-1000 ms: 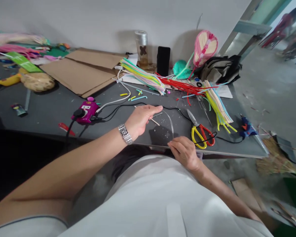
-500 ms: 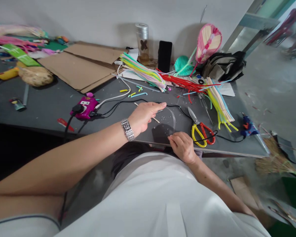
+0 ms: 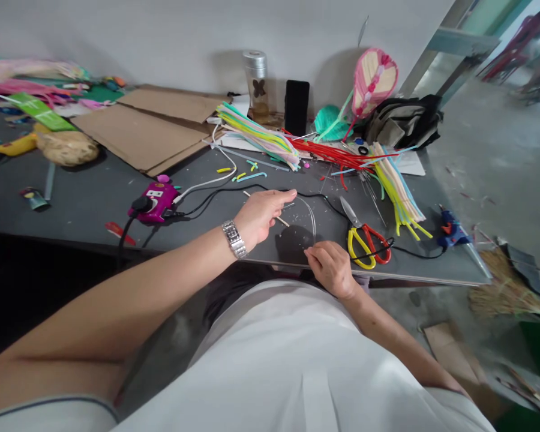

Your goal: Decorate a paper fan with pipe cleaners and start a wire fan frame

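My left hand (image 3: 261,214), with a metal watch on the wrist, pinches one end of a thin clear curved strip (image 3: 312,217) above the grey table (image 3: 94,198). My right hand (image 3: 330,268) pinches the strip's other end near the table's front edge. The strip arcs between the two hands. A thin wooden stick (image 3: 264,207) lies partly under my left hand. Scissors with yellow and red handles (image 3: 363,236) lie just right of my right hand.
A magenta power strip (image 3: 155,200) with black and white cables sits left of my hands. Bundles of coloured straws (image 3: 270,137), red sticks, a blue glue gun (image 3: 450,228), a jar, a black phone, cardboard sheets (image 3: 148,129) and a bag crowd the back.
Both hands keep hold of the clear strip. My right hand has edged slightly left and toward the table; the view has shifted a little.
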`<control>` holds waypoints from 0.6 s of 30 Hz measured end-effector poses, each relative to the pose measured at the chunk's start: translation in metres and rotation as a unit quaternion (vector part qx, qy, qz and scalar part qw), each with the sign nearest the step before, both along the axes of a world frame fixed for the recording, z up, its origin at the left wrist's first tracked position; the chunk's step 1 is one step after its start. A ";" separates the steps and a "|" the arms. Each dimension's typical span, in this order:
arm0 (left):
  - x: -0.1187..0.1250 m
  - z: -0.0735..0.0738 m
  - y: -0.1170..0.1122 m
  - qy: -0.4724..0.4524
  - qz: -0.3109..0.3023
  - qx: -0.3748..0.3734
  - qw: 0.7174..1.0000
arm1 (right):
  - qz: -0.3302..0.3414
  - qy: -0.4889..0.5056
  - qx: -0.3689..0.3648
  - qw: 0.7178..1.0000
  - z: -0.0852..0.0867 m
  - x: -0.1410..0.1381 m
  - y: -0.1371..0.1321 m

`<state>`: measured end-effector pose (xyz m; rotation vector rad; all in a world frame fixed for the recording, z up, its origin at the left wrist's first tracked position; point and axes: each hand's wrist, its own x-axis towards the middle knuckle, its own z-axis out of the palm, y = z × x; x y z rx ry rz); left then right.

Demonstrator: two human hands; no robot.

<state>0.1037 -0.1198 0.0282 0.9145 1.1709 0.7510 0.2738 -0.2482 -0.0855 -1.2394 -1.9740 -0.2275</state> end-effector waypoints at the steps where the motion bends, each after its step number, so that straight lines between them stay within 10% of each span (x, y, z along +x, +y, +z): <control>1: -0.001 -0.001 0.001 0.002 -0.004 -0.002 1.000 | -0.002 0.001 -0.003 1.000 -0.001 0.000 0.000; 10: -0.001 -0.015 0.010 0.023 0.006 0.050 0.998 | 0.017 0.031 -0.008 0.999 0.002 0.000 0.004; 18: -0.038 0.010 0.028 0.111 -0.070 0.217 0.967 | 0.040 0.108 -0.057 0.992 0.037 0.024 0.009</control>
